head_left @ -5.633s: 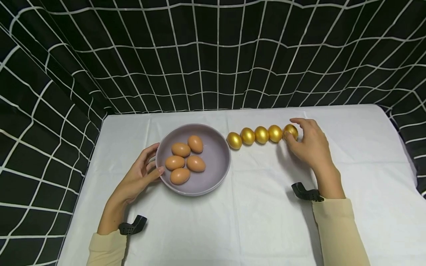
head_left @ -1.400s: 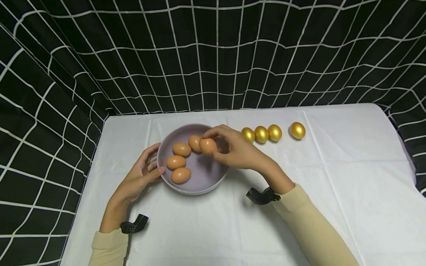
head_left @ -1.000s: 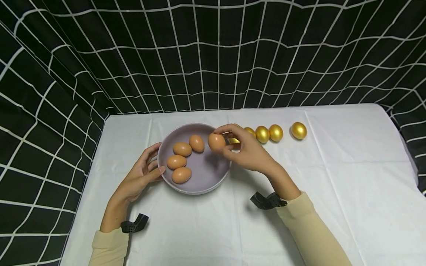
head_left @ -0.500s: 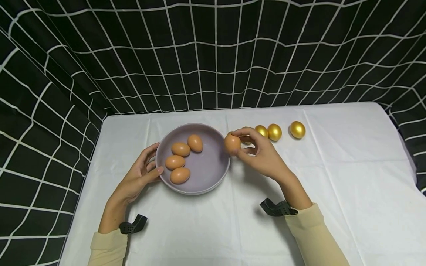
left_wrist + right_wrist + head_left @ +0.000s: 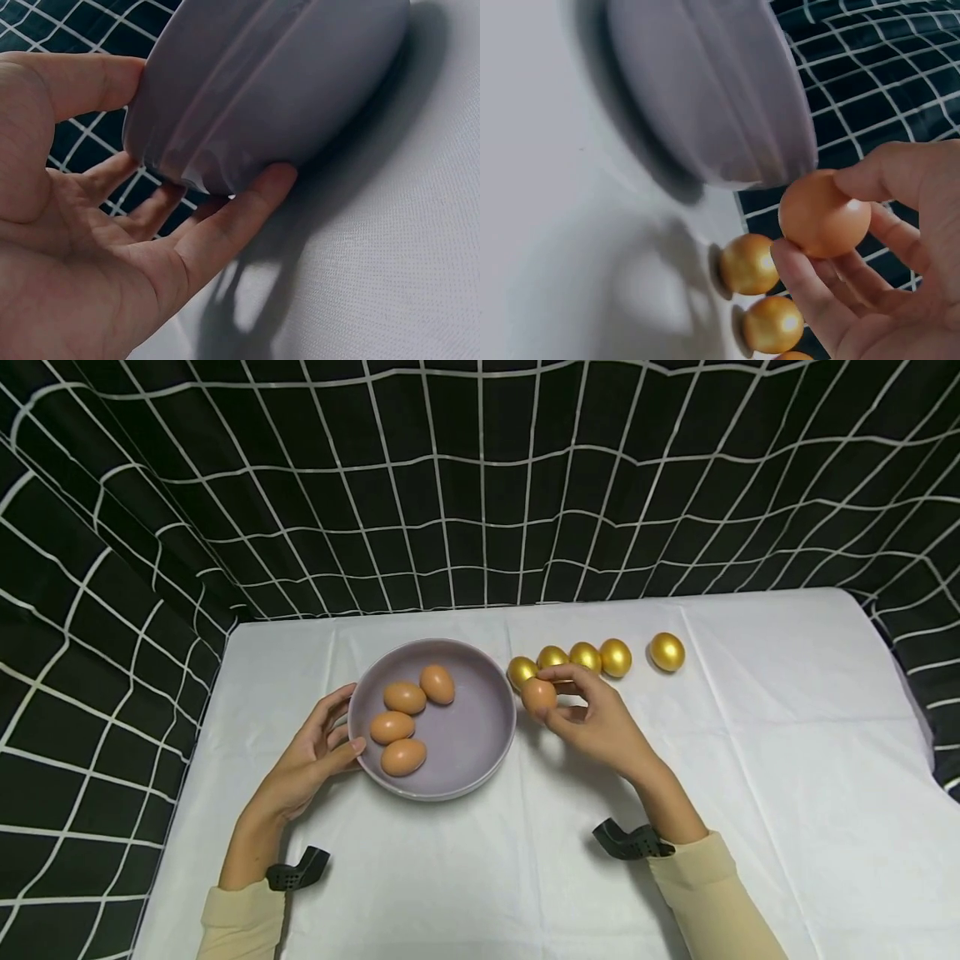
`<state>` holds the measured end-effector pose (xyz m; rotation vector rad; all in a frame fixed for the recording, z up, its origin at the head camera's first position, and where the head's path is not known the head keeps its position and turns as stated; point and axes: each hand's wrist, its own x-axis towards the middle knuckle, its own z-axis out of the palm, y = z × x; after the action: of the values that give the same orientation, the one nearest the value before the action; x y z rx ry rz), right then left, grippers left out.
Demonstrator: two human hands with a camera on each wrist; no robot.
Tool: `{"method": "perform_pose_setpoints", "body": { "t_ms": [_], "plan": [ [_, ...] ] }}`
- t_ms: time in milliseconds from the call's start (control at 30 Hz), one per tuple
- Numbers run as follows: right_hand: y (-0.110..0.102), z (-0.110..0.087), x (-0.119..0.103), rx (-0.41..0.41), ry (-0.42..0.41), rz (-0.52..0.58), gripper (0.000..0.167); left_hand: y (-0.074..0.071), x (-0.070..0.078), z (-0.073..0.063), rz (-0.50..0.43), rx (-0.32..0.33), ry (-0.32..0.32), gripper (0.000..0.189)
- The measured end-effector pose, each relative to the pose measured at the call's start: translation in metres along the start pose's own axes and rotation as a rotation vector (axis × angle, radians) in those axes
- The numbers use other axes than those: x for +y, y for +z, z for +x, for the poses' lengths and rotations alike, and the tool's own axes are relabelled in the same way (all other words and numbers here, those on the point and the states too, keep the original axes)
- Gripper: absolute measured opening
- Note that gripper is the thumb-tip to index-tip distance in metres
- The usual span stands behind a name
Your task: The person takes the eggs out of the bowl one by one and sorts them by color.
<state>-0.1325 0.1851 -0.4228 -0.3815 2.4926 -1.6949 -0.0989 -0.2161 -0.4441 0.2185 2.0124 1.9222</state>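
Note:
A mauve bowl point(image 5: 480, 756) sits left of centre with several brown eggs point(image 5: 405, 697) grouped in its left half. My left hand point(image 5: 315, 752) holds the bowl's left side, thumb at the rim; in the left wrist view the fingers point(image 5: 240, 217) curve against the outer wall. Just right of the bowl, my right hand point(image 5: 600, 727) pinches one brown egg point(image 5: 538, 697) between thumb and fingertips. In the right wrist view that egg point(image 5: 825, 214) is held up off the cloth. Behind it lies a row of gold eggs point(image 5: 615, 657), partly covered by the hand.
One gold egg point(image 5: 667, 652) lies apart at the right end of the row. A white cloth point(image 5: 450, 877) covers the table. Black curtain point(image 5: 480, 485) with a white grid rises behind the table and at both sides.
Earlier my right hand was at the rightmost gold egg, which now lies farther from the row. The hand then lifted a brown egg from the bowl rightward over the rim. My left hand stays put.

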Motion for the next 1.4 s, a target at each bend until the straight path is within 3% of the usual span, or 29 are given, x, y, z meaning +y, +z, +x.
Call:
{"method": "perform_pose_setpoints", "body": {
  "t_ms": [300,500,733,1400],
  "plan": [
    [0.009,0.000,0.008,0.028,-0.090,-0.236,0.043,-0.001,0.000,-0.001,-0.001,0.002,0.006,0.078],
    [0.014,0.002,0.009,0.008,-0.147,-0.336,0.041,-0.002,-0.002,0.000,-0.014,-0.004,0.010,0.078],
    [0.016,0.002,0.007,-0.026,-0.122,-0.456,0.041,-0.002,-0.003,0.001,-0.007,-0.015,0.011,0.078],
    [0.016,-0.002,0.007,-0.066,-0.094,-0.518,0.045,-0.005,-0.003,0.001,-0.031,-0.018,0.011,0.079]
  ]
}}
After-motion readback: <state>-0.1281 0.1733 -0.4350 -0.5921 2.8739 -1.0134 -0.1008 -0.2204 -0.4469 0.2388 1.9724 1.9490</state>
